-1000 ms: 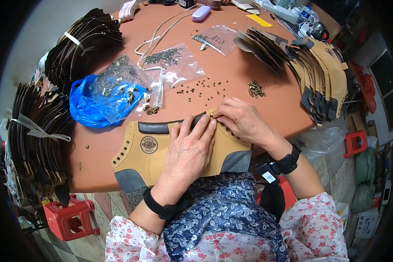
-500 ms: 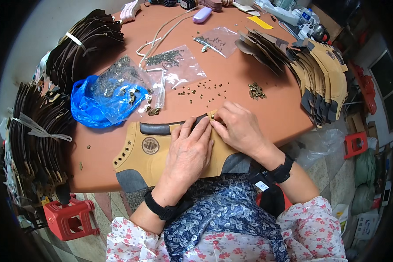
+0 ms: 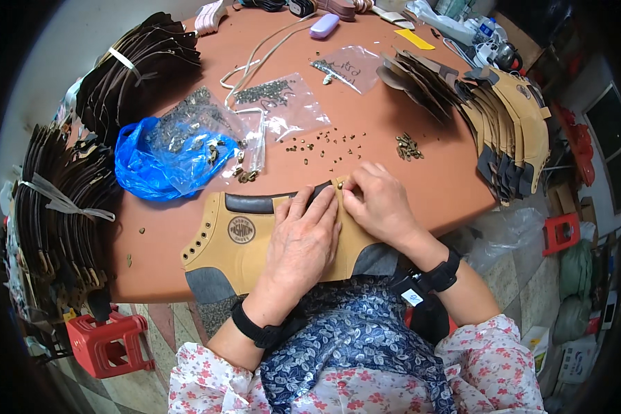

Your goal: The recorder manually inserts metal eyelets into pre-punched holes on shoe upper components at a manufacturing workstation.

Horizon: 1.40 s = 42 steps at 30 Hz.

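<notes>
A tan shoe upper [image 3: 222, 257] with dark grey corners and a padded black collar lies along the table's front edge. Its left flap carries a row of metal-rimmed eyelets. My left hand [image 3: 302, 238] rests flat on the upper's middle, fingers stretched out towards the collar. At the upper's right top corner sits a small brass fitting [image 3: 340, 185], perhaps a lace hook. Right beside it, my right hand [image 3: 378, 204] is closed in a pinch, thumb against curled forefinger. Whatever is between those fingertips is hidden.
Small brass pieces [image 3: 322, 146] lie scattered beyond my hands, with a heap of brass fittings [image 3: 408, 146] to their right. A blue plastic bag [image 3: 134, 169] lies left. Stacked shoe uppers stand at both sides, tan ones [image 3: 514, 117] right, dark bundles [image 3: 65, 207] left.
The fingertips of my right hand have drawn slightly away from the brass fitting, which shows more plainly. My left hand keeps its place on the upper. The whole view has shifted a little.
</notes>
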Each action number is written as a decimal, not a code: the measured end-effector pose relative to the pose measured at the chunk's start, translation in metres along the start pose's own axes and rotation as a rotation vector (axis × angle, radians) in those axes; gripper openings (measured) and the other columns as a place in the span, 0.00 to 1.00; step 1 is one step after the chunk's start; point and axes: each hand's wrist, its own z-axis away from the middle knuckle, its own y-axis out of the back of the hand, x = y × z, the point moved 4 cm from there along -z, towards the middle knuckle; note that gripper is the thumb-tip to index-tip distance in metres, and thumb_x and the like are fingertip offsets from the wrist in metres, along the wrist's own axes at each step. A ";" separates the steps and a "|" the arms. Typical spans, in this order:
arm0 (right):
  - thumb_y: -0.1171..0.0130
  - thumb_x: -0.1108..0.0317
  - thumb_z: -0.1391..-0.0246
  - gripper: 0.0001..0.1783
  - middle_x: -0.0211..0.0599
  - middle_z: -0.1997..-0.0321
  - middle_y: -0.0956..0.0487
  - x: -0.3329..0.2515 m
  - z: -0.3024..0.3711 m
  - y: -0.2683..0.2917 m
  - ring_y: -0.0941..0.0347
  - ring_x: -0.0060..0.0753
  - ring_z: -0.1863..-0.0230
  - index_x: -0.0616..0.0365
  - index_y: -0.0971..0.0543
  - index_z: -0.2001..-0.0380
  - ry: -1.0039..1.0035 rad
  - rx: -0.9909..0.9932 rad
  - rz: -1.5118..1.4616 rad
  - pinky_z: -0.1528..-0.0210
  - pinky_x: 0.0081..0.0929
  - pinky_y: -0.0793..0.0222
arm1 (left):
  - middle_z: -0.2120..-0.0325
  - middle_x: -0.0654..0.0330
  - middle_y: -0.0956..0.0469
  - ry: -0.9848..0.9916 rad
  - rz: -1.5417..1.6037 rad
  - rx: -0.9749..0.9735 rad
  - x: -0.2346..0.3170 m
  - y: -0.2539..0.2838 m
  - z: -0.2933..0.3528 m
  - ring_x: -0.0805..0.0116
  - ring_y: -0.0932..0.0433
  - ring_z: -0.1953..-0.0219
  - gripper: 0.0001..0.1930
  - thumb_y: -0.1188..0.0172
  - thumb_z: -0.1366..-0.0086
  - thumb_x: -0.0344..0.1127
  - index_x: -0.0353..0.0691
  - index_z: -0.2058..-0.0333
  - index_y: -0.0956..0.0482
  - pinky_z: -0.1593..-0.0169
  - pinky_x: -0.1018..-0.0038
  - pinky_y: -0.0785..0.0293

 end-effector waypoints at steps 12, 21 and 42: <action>0.39 0.69 0.46 0.07 0.44 0.66 0.21 0.038 0.009 0.025 0.24 0.48 0.60 0.62 0.21 0.68 -0.058 0.002 -0.179 0.58 0.38 0.28 | 0.43 0.57 0.26 0.014 0.019 -0.014 0.000 0.000 0.000 0.53 0.31 0.40 0.20 0.39 0.37 0.34 0.36 0.46 0.22 0.38 0.57 0.36; 0.34 0.70 0.49 0.06 0.41 0.65 0.24 0.012 0.015 0.012 0.27 0.47 0.58 0.59 0.21 0.69 0.165 0.055 -0.043 0.56 0.40 0.29 | 0.43 0.57 0.25 -0.003 0.014 -0.005 0.000 0.000 -0.002 0.53 0.31 0.40 0.19 0.39 0.37 0.34 0.39 0.47 0.21 0.39 0.57 0.36; 0.39 0.70 0.48 0.06 0.38 0.66 0.23 0.009 -0.002 0.010 0.24 0.47 0.61 0.52 0.18 0.65 0.334 -0.048 0.004 0.59 0.40 0.27 | 0.44 0.57 0.25 -0.003 -0.019 -0.008 0.002 0.000 -0.001 0.54 0.31 0.40 0.20 0.38 0.37 0.34 0.49 0.45 0.20 0.40 0.56 0.35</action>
